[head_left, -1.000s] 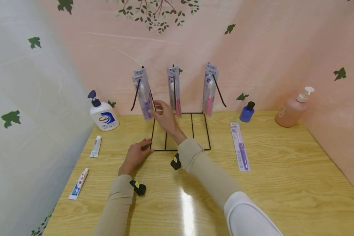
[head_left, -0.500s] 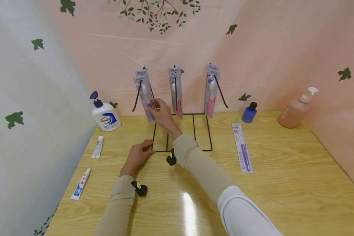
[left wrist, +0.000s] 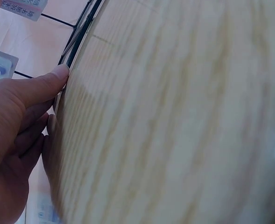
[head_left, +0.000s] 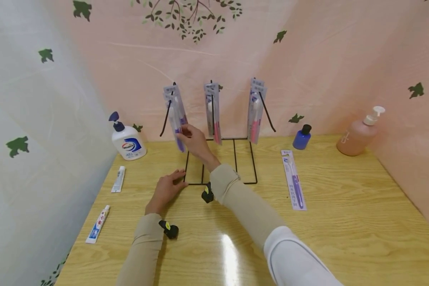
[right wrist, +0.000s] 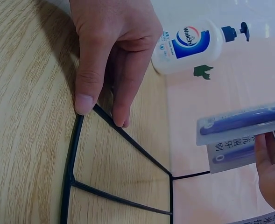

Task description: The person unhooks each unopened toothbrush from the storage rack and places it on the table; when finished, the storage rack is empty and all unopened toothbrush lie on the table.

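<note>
In the head view my right hand [head_left: 197, 146] pinches the lower end of a packaged purple toothbrush [head_left: 174, 121] at the left hook of a black wire rack [head_left: 251, 182]. Another purple pack [head_left: 182, 104] hangs close behind it. In the right wrist view both packs show, the front toothbrush pack [right wrist: 244, 122] above the other, with my right fingers [right wrist: 270, 175] at their edge. My left hand [head_left: 166, 190] holds the rack's front left base corner. Its thumb [right wrist: 87, 88] is on the front bar and a finger [right wrist: 124, 100] on the side bar.
Packaged pink toothbrushes hang on the middle hook [head_left: 214, 115] and right hook [head_left: 255, 115]. A purple toothbrush pack [head_left: 294, 180] lies on the table right of the rack. Around stand a white pump bottle [head_left: 129, 143], blue bottle [head_left: 302, 138] and pink pump bottle [head_left: 354, 137]; two tubes [head_left: 118, 179] lie left.
The front purple toothbrush pack has come lower and forward, apart from the one behind, with my right hand still on it. My left hand stays at the rack corner.
</note>
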Tool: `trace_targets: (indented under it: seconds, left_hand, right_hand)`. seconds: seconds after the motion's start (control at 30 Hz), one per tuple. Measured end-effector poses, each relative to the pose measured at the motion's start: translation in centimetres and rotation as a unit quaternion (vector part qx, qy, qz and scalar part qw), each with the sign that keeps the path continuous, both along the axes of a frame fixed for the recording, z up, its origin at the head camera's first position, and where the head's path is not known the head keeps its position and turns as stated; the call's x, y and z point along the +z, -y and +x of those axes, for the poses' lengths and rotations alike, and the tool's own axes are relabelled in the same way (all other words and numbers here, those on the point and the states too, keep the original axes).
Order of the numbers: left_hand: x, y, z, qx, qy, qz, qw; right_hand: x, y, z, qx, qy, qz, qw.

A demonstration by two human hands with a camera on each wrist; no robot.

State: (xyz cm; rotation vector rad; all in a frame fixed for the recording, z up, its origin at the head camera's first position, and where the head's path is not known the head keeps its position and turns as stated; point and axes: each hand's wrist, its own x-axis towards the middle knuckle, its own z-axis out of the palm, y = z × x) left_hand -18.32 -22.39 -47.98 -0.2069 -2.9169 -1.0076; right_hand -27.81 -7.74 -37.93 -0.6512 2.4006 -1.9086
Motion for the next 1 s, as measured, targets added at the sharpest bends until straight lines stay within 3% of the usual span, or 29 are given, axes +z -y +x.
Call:
trace_targets:
  seconds: [0.2,1.0]
  left_hand:
    - [-0.1,-0.1,0.0,-0.004,-0.001,0.004,1.0000]
    - [0.2,0.1,0.3,-0.012,-0.008,0.001,0.9999]
  right_hand:
    - [0.0,0.1,0.2,0.007,0.008,0.001,1.000]
    - [0.7,-3.1,2.0,0.080,-0.059,0.049,0.994]
